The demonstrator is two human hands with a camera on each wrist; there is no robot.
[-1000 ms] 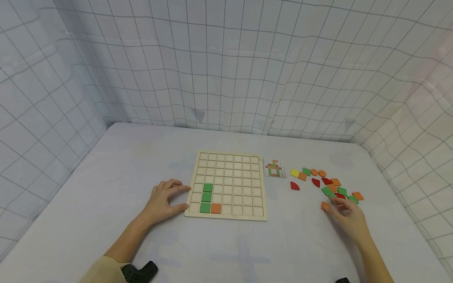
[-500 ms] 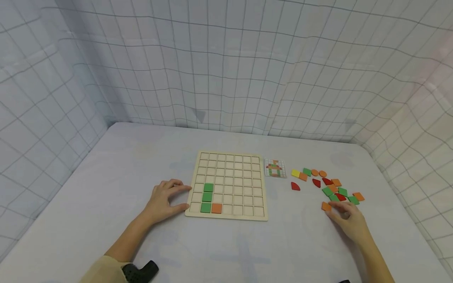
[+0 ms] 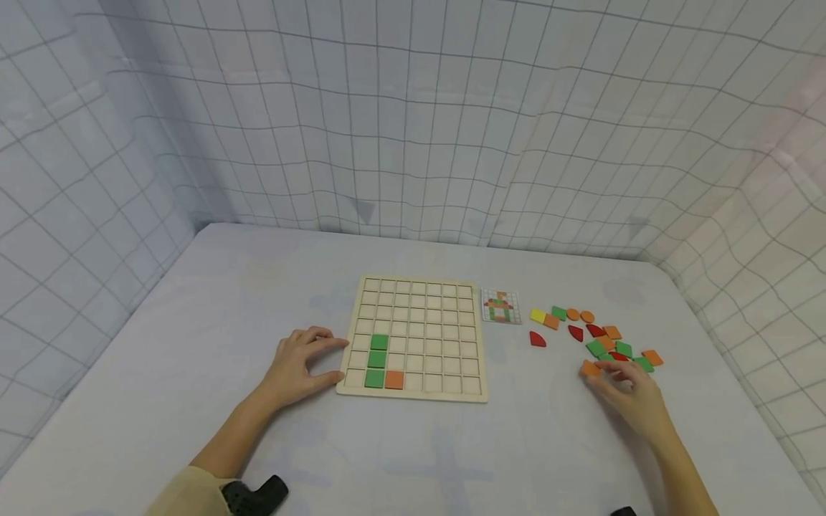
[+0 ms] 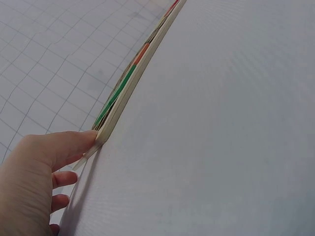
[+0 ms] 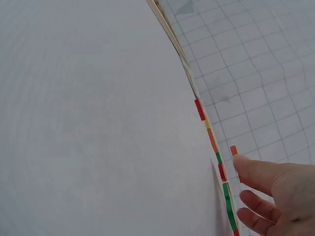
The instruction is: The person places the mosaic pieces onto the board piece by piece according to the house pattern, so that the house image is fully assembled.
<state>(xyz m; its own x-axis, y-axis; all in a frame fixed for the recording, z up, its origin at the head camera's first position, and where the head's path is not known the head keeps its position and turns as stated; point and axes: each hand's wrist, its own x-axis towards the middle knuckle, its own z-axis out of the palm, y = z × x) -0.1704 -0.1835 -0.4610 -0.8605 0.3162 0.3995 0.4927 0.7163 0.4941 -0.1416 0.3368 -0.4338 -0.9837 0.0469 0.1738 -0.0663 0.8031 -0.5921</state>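
In the head view my left hand (image 3: 295, 369) rests at the left edge of a pale wooden grid board (image 3: 413, 397), thumb and index finger spread apart and touching its rim. The left wrist view shows the thumb on the board's corner (image 4: 102, 137). Three green square tiles (image 3: 378, 360) stand in a column on the board, with one orange square tile (image 3: 394, 380) beside the lowest. My right hand (image 3: 635, 401) pinches another orange square tile (image 3: 590, 368) between thumb and fingers. In the right wrist view that tile (image 5: 234, 149) appears raised off the table.
Behind my right hand lie loose tiles: red quarter-circles (image 3: 538, 339), orange discs (image 3: 572, 314), green squares (image 3: 558, 313), orange squares (image 3: 652, 357) and a yellow one (image 3: 538, 315). A small pattern card (image 3: 501, 307) lies right of the board. Grid-patterned curtains (image 3: 413, 129) surround the white table (image 3: 271, 265).
My right hand still pinches the orange square tile, which has risen slightly and turned a little. The left hand and the board have stayed in place.
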